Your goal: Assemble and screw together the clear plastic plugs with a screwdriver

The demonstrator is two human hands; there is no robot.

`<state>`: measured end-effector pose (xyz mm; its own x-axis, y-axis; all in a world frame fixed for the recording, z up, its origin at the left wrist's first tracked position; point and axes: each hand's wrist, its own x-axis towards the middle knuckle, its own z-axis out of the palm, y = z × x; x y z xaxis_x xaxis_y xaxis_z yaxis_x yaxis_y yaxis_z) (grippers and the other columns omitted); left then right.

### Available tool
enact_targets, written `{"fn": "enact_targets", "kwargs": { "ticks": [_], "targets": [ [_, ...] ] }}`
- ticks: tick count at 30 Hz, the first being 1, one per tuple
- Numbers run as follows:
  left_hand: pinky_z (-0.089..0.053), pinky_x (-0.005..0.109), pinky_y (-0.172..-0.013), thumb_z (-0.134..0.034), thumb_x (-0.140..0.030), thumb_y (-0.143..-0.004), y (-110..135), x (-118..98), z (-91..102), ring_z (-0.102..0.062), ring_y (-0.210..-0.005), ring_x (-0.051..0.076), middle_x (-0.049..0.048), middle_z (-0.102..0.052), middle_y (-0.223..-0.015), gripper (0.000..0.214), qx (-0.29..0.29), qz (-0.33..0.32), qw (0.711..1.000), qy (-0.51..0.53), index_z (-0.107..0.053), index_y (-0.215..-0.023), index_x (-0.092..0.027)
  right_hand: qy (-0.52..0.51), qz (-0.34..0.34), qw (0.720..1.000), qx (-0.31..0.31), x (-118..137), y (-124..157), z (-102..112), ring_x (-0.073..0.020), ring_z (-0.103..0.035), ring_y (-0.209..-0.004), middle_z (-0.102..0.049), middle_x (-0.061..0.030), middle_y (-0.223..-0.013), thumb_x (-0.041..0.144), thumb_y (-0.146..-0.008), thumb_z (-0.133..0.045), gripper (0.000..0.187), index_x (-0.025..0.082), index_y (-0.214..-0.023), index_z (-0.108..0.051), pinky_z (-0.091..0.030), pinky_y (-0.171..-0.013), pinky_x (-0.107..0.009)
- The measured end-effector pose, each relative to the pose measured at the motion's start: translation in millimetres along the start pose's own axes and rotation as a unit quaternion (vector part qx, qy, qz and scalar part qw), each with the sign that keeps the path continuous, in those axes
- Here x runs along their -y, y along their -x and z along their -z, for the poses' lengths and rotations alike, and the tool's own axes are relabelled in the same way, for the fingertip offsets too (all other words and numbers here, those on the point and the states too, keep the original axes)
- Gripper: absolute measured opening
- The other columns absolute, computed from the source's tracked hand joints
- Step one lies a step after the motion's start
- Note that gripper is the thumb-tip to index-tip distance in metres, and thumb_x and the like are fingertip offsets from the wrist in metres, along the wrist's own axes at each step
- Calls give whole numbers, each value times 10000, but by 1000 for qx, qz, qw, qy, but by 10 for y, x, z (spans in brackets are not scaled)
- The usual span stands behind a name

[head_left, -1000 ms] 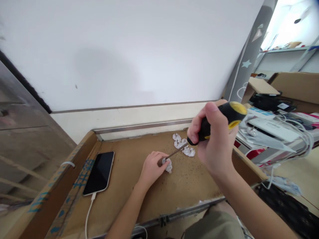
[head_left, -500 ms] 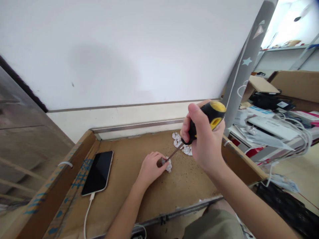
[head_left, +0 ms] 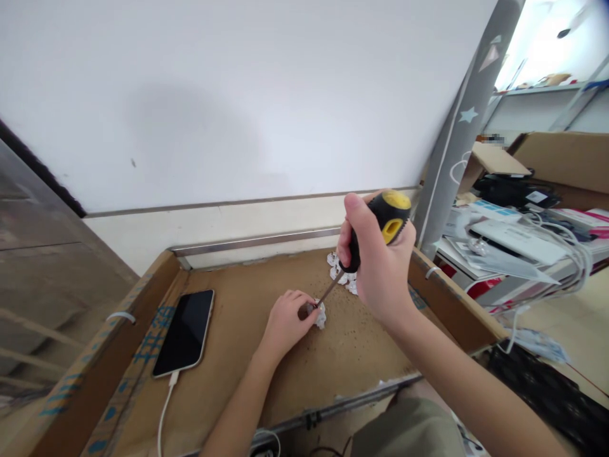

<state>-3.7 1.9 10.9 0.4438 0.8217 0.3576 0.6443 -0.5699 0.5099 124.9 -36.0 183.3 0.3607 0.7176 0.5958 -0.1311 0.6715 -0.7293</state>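
A clear, lobed plastic piece (head_left: 321,318) sits at the fingertips of the left hand (head_left: 288,320), pinched against brown cardboard (head_left: 238,317), presumably for steadiness. The right hand (head_left: 380,266) wraps the slanting screwdriver (head_left: 354,257) (black, yellow-ended), likely for leverage; similar clear pieces (head_left: 332,259) lie just beyond it.

The person is wearing plain olive-grey clothing (head_left: 404,428) below (its cut running partly out of view), while the left hand (head_left: 288,320), right hand (head_left: 384,273) and both forearms (head_left: 457,368) are showing bare.
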Motion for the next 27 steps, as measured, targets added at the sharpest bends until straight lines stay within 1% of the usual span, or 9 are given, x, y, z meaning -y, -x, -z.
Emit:
{"fn": "enact_targets", "kwargs": {
  "ticks": [8,12,14,17,19,22,23,24,27],
  "targets": [
    [-425,320,-770,-604,-312,-776,11,-15,3,-548,-848,196,15,-628,-864,104,2,8,1000,7,-602,-818,-217,39,-7,999,-12,2,6,-58,-35,-347,-459,-367,43,-585,465,-754,-579,326,189,-703,-412,-323,-430,-190],
    [-425,308,-747,-616,-333,-769,13,4,-17,-545,-833,188,2,-618,-855,141,5,15,1000,19,-575,-844,-221,35,-16,999,-22,-48,-20,-70,-46,-347,-458,-373,31,-617,566,-772,-497,358,213,-799,-442,-319,-402,-193],
    [-426,303,-735,-618,-334,-766,17,16,-26,-546,-823,183,-4,-615,-850,146,8,21,999,25,-566,-846,-223,22,-27,999,8,-61,-49,-43,-53,-364,-467,-389,21,-641,612,-807,-387,400,229,-892,-463,-328,-395,-191],
    [-433,301,-752,-640,-324,-745,30,36,-43,-559,-845,179,-7,-618,-891,206,-3,38,998,46,-555,-907,-230,78,-30,987,134,-6,-165,51,-64,-457,-586,-451,-2,-733,572,-856,-315,390,235,-975,-470,-412,-501,-190],
    [-434,305,-792,-649,-306,-735,39,50,-61,-566,-891,177,-7,-622,-956,310,-9,42,997,62,-539,-1018,-247,154,-17,960,233,94,-291,125,-69,-494,-680,-492,-10,-792,523,-869,-347,342,224,-982,-471,-437,-597,-198],
    [-435,314,-828,-624,-289,-751,40,67,-98,-568,-921,179,-7,-633,-1003,347,1,35,997,69,-540,-1088,-265,278,33,901,330,312,-481,188,-82,-519,-743,-524,-6,-808,503,-859,-400,331,220,-1020,-460,-421,-652,-211],
    [-439,315,-823,-614,-291,-758,39,71,-110,-571,-911,181,-5,-639,-998,315,5,35,997,68,-559,-1066,-263,340,59,870,353,389,-532,190,-94,-527,-755,-527,-4,-795,492,-850,-429,335,225,-1049,-457,-412,-664,-221],
    [-444,315,-815,-607,-296,-762,37,74,-121,-574,-896,182,-4,-645,-989,280,8,36,997,68,-577,-1038,-258,411,87,829,369,461,-575,185,-112,-535,-765,-527,-5,-770,484,-841,-450,341,224,-1061,-465,-403,-674,-236],
    [-454,312,-799,-606,-309,-760,44,76,-142,-580,-870,180,-3,-653,-975,263,9,43,997,71,-595,-1018,-257,590,155,687,394,613,-686,159,-182,-551,-770,-519,-37,-697,514,-818,-455,371,181,-960,-535,-376,-676,-284]
  ]
}}
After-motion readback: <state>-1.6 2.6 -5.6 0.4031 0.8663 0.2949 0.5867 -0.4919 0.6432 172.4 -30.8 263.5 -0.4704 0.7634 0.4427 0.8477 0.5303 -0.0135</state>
